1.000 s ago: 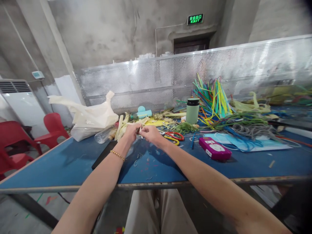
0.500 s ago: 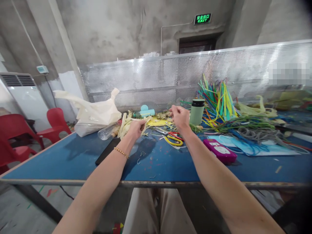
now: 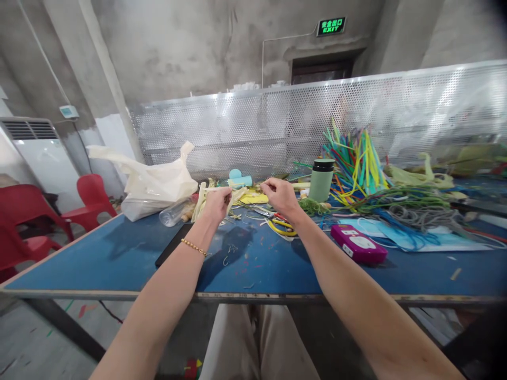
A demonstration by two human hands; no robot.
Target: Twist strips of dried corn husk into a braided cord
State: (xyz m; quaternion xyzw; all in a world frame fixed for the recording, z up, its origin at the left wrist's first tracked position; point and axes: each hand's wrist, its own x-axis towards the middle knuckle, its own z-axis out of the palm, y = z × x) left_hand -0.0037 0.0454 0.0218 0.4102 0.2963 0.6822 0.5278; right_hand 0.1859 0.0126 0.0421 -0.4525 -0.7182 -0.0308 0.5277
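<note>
My left hand (image 3: 219, 205) is closed around pale yellow strips (image 3: 201, 203), whose loose ends stick out on both sides of the fingers. To its right, my right hand (image 3: 280, 197) is pinched, fingertips pointing left; what lies between them is too small to make out. A pale strip (image 3: 301, 185) shows just behind the right hand, and I cannot tell whether it is held. Below the right hand lie scissors with yellow handles (image 3: 282, 228), partly covered by the wrist. Yellow scraps (image 3: 253, 198) and a light blue cylindrical object (image 3: 241, 181) lie beyond the hands.
At left are a cream plastic bag (image 3: 158, 179), a clear bottle (image 3: 171, 215) and a black flat object (image 3: 174, 247). At right stand a green tumbler (image 3: 321, 182) and bundled coloured strips (image 3: 362, 163), with a purple box (image 3: 356, 244), face masks (image 3: 431, 240) and tangled cords (image 3: 415, 211).
My right hand has moved left, closer to my left hand, and its fingers now point left. My left hand has shifted slightly, still holding the pale strips.
</note>
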